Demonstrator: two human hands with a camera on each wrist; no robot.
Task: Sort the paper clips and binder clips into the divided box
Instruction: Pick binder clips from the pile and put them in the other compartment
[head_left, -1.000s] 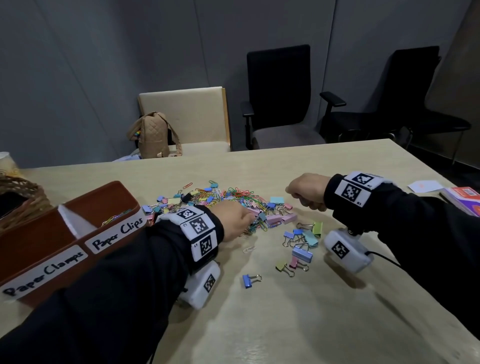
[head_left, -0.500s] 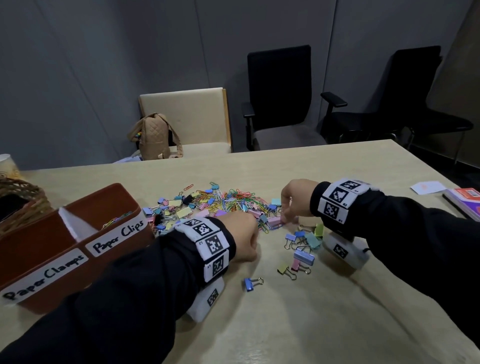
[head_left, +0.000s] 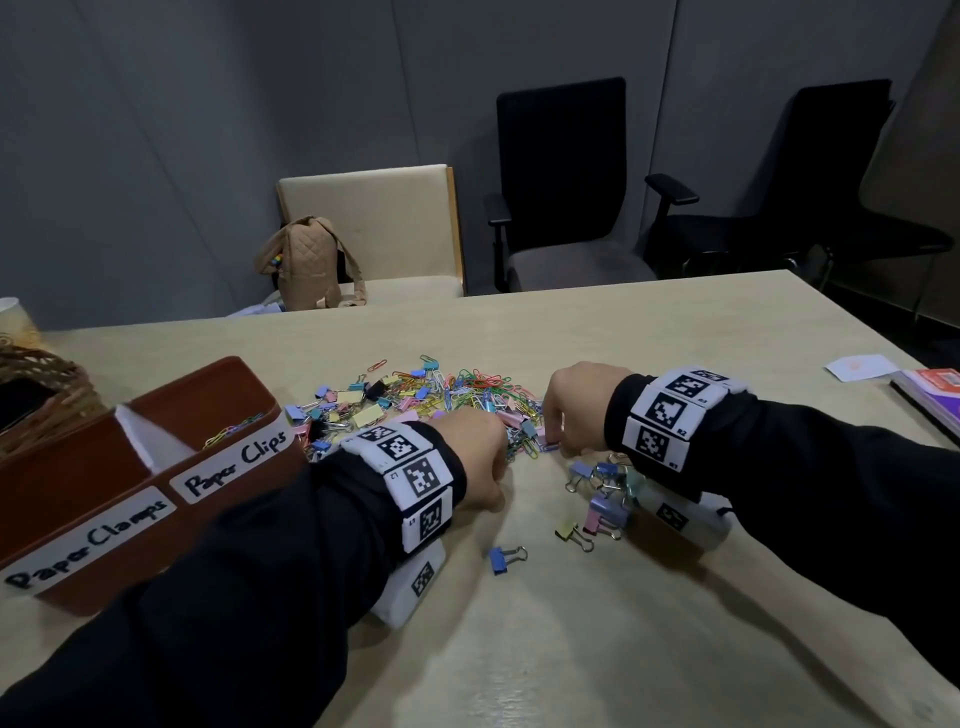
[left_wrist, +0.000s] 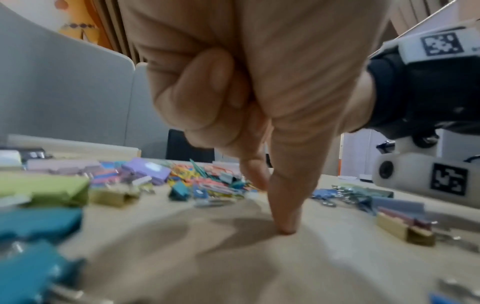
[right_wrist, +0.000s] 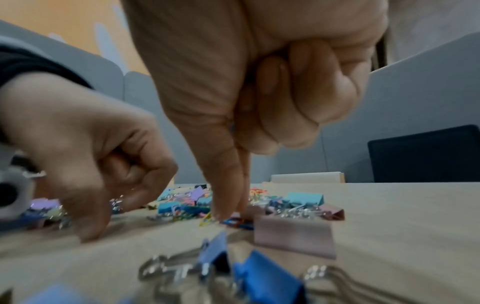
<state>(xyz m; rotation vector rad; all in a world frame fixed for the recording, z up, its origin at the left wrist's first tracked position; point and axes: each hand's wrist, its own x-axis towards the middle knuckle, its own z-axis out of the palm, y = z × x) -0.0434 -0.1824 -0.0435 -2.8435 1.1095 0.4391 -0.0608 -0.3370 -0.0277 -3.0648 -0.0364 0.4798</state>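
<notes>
A heap of coloured paper clips and binder clips (head_left: 441, 395) lies mid-table. The brown divided box (head_left: 156, 525) stands at the left, labelled "Paper Clamps" and "Paper Clips"; a few paper clips (head_left: 234, 431) lie in the far compartment. My left hand (head_left: 478, 462) is at the heap's near edge with three fingers curled. Its thumb tip (left_wrist: 285, 228) presses bare table and its index tip touches the heap (left_wrist: 207, 181); no clip shows between them. My right hand (head_left: 571, 410) pinches thumb and index down on a paper clip (right_wrist: 233, 222) at the heap's right edge.
Loose binder clips (head_left: 597, 493) lie under my right wrist, and a blue one (head_left: 501, 558) sits nearer me. A wicker basket (head_left: 41, 389) and a cup (head_left: 13, 317) stand far left. A book (head_left: 930, 389) and a note (head_left: 857, 366) lie far right. Chairs stand behind the table.
My right hand has dropped left onto the heap's edge. My left hand has slid toward me, over the spot where a white paper clip lay.
</notes>
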